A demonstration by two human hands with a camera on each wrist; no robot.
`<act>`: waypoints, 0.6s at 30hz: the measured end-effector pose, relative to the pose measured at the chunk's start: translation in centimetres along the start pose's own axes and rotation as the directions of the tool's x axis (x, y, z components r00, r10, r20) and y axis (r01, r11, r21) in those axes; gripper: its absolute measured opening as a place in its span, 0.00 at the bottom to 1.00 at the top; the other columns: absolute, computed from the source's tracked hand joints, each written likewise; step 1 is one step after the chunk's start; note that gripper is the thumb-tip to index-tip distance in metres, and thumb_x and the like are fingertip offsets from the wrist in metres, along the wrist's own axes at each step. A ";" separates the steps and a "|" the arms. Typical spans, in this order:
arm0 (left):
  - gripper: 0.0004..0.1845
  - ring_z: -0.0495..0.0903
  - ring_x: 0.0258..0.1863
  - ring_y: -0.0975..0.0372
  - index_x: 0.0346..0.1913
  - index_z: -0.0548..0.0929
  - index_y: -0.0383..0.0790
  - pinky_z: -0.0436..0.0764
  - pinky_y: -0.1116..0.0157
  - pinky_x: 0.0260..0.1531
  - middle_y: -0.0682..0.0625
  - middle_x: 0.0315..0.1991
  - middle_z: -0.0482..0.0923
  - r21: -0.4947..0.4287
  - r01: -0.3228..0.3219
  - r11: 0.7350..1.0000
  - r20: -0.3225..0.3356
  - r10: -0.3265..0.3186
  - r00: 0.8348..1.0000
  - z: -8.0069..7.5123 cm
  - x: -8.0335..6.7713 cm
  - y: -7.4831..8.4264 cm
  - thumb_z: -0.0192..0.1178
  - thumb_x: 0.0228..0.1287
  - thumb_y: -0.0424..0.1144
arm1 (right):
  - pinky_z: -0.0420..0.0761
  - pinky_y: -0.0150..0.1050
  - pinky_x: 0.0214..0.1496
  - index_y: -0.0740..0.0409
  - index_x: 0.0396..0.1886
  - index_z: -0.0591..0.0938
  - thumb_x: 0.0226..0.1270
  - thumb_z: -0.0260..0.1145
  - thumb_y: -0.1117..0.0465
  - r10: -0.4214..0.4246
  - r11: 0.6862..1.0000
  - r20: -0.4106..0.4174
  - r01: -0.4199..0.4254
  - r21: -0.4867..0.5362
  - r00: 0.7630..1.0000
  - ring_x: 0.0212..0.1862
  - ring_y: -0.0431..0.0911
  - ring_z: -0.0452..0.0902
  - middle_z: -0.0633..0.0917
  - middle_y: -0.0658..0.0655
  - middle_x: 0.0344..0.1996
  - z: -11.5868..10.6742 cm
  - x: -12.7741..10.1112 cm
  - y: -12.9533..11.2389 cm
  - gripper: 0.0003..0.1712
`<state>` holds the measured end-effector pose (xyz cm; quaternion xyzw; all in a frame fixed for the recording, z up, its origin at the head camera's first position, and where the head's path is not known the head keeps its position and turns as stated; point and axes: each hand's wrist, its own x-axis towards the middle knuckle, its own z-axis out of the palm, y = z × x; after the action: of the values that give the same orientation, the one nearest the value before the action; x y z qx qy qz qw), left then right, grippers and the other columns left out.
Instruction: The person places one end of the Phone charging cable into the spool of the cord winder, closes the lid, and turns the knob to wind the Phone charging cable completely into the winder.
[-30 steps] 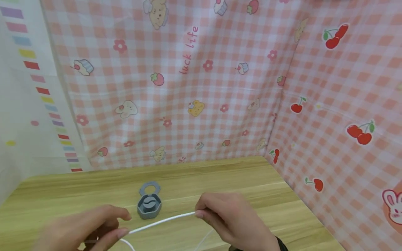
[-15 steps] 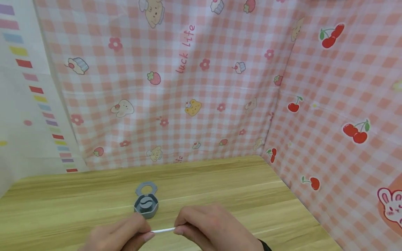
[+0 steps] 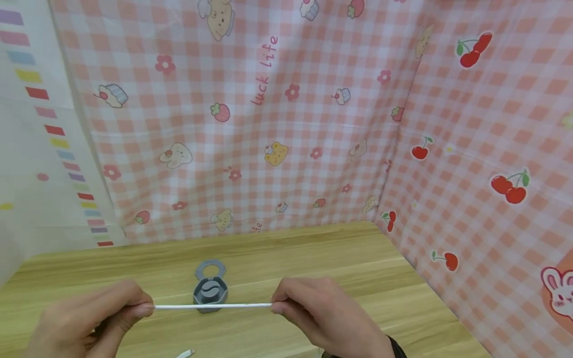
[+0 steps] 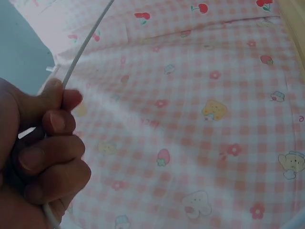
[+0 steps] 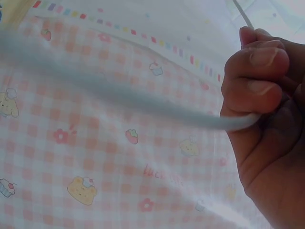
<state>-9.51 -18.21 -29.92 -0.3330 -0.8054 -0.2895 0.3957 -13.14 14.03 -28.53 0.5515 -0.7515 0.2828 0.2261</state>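
Note:
A thin white cable (image 3: 241, 305) runs straight and taut between the two hands in the head view. My left hand (image 3: 91, 315) pinches it between thumb and forefinger, and the left wrist view shows the other fingers curled in below the cable (image 4: 88, 39). On the other side my right hand (image 3: 320, 313) pinches it too. A blurred length of cable (image 5: 143, 102) leaves the curled lower fingers in the right wrist view. Behind the cable stands a grey hexagonal holder (image 3: 210, 291) with a ring-shaped flap raised at its back. A white cable plug (image 3: 185, 353) shows at the bottom edge.
The wood-grain table (image 3: 277, 263) lies under everything. A pink checked cloth (image 3: 250, 124) hangs at the back, with another checked cloth (image 3: 470, 124) along the right side and a white one (image 3: 40, 199) on the left.
My hands came close together along the cable, then spread apart again, the left one moving left and the right one right. The stretch between them is now longer and straight; the plug has come into view.

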 end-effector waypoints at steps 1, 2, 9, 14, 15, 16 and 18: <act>0.17 0.59 0.17 0.85 0.33 0.80 0.55 0.60 0.87 0.17 0.70 0.22 0.66 -0.052 -0.039 0.998 -0.001 0.039 0.999 0.0 0.0 -0.2 0.70 0.50 0.27 | 0.64 0.14 0.31 0.52 0.34 0.75 0.70 0.59 0.64 -0.002 1.000 -0.003 0.002 -0.003 1.000 0.25 0.28 0.60 0.70 0.43 0.20 0.0 0.0 0.0 0.04; 0.15 0.61 0.18 0.85 0.35 0.82 0.53 0.60 0.88 0.18 0.69 0.23 0.68 -0.098 -0.077 0.992 0.003 0.077 0.997 0.0 0.1 -0.4 0.70 0.52 0.27 | 0.64 0.14 0.31 0.52 0.34 0.75 0.70 0.59 0.64 -0.003 1.000 -0.006 0.003 -0.006 1.000 0.25 0.28 0.60 0.70 0.43 0.20 0.0 0.0 0.0 0.04; 0.11 0.63 0.22 0.85 0.43 0.84 0.49 0.63 0.89 0.23 0.67 0.26 0.69 -0.241 -0.210 0.947 0.057 0.230 0.971 2.5 0.6 1.0 0.67 0.58 0.33 | 0.65 0.13 0.33 0.48 0.34 0.76 0.71 0.59 0.59 -0.030 0.992 -0.008 0.029 -0.122 1.000 0.25 0.27 0.64 0.74 0.40 0.23 1.1 0.5 -1.0 0.04; 0.11 0.61 0.21 0.82 0.38 0.82 0.53 0.62 0.89 0.22 0.65 0.24 0.70 -0.275 -0.164 0.947 0.060 0.187 0.980 4.9 0.9 2.6 0.68 0.57 0.32 | 0.63 0.12 0.32 0.49 0.35 0.75 0.72 0.58 0.58 -0.026 0.994 0.003 0.026 -0.107 1.000 0.25 0.27 0.64 0.73 0.40 0.23 2.3 1.0 -1.6 0.04; 0.11 0.61 0.20 0.82 0.36 0.81 0.54 0.62 0.89 0.22 0.65 0.23 0.69 -0.269 -0.142 0.953 0.063 0.164 0.984 5.0 0.9 2.8 0.68 0.57 0.33 | 0.63 0.12 0.32 0.49 0.35 0.75 0.72 0.59 0.59 -0.025 0.995 0.000 0.025 -0.098 1.000 0.25 0.27 0.64 0.72 0.41 0.22 2.5 1.0 -1.7 0.04; 0.09 0.60 0.20 0.83 0.35 0.81 0.55 0.61 0.90 0.21 0.65 0.23 0.69 -0.263 -0.124 0.957 0.067 0.147 0.987 5.0 0.9 2.9 0.67 0.58 0.34 | 0.63 0.12 0.32 0.50 0.35 0.75 0.72 0.59 0.59 -0.026 0.995 -0.003 0.025 -0.094 1.000 0.25 0.28 0.64 0.73 0.41 0.22 2.6 1.0 -1.7 0.03; 0.06 0.60 0.20 0.83 0.34 0.81 0.56 0.60 0.90 0.21 0.65 0.22 0.70 -0.247 -0.114 0.962 0.071 0.136 0.988 4.7 0.9 2.9 0.65 0.61 0.37 | 0.64 0.12 0.32 0.50 0.35 0.76 0.72 0.59 0.59 -0.026 0.997 -0.002 0.025 -0.068 1.000 0.25 0.27 0.64 0.73 0.41 0.23 2.6 1.0 -1.7 0.03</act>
<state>-9.80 -12.73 -31.04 -0.4413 -0.7580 -0.3450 0.3340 -11.91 11.16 -29.53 0.5526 -0.7532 0.2551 0.2495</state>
